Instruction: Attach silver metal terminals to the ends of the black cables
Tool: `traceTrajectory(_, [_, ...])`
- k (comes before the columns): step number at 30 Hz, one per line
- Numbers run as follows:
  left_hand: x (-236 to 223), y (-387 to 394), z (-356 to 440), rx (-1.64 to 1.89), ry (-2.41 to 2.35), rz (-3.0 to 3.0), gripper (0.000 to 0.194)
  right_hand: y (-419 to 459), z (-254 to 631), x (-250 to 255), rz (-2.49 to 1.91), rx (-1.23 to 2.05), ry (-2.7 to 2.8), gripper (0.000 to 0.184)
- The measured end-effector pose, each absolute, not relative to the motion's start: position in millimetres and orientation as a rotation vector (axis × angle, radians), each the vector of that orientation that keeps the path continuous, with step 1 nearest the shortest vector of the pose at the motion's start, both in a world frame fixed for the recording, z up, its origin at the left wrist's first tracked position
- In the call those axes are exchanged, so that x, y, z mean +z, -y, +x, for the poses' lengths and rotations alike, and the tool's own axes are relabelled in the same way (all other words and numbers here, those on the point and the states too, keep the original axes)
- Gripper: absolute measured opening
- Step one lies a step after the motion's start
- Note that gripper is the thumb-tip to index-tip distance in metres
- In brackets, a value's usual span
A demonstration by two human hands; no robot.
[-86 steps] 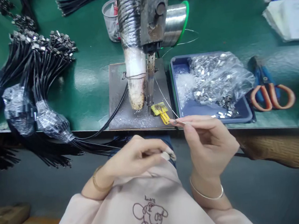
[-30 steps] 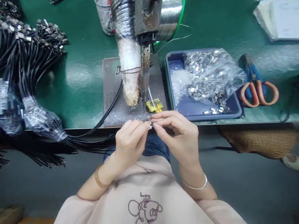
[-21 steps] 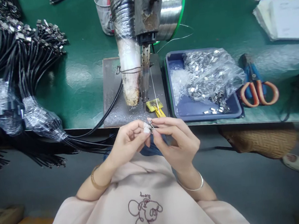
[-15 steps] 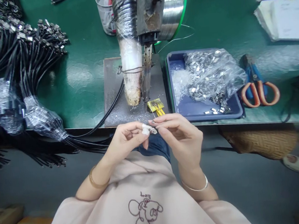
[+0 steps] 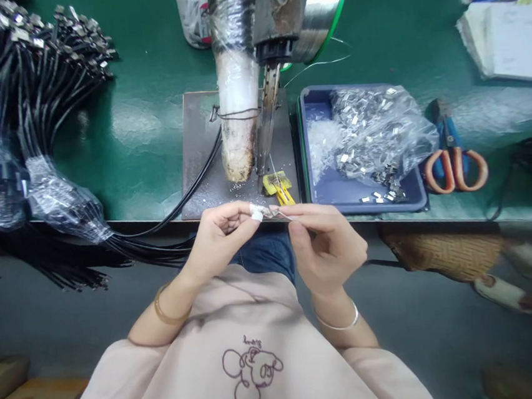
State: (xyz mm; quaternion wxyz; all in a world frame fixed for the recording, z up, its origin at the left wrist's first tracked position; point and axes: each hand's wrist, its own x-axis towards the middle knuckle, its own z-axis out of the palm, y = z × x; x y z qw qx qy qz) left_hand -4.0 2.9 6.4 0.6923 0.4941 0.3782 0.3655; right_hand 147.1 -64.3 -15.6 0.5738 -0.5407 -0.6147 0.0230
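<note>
My left hand (image 5: 222, 234) is closed in a pinch at the front edge of the bench, white coverings on its fingertips. Between them sits a small silvery metal connector (image 5: 271, 212), mostly hidden by the fingers. Facing it, my right hand (image 5: 327, 244) pinches a thin, light-coloured sliver (image 5: 285, 215) whose tip meets the connector; its exact kind is too small to make out. Just beyond the fingers, a soldering iron wrapped in plastic and white covering (image 5: 238, 95) points down beside a metal wire-guide tube (image 5: 270, 120). A yellow clip with a sponge-like pad (image 5: 280, 185) lies below the tube.
A blue tray (image 5: 323, 203) at right holds a bag of small metal shells (image 5: 372, 126). Orange-handled pliers (image 5: 452, 156) lie beside it. Bundled black cables (image 5: 52, 82) cover the left side. A solder wire spool (image 5: 321, 12) and a clear cup (image 5: 192, 18) stand behind.
Both hands have risen slightly toward the bench edge. The right hand has shifted a little right, its thumb and fingertips drawing back from the left hand's. The camera view has shifted slightly.
</note>
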Motion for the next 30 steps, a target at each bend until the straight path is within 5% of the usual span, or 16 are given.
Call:
traceTrajectory(5, [3.6,-3.3,-4.9,0.826,-0.812,1.106,0.011,60.4,149.0,-20.5,-1.247,0.196,1.400,0.017])
traceTrajectory(30, [5.9,-12.7,4.0,0.900,-0.944,1.088,0.009,43.5,147.1,-19.7,-1.249,-0.222,1.683,0.023])
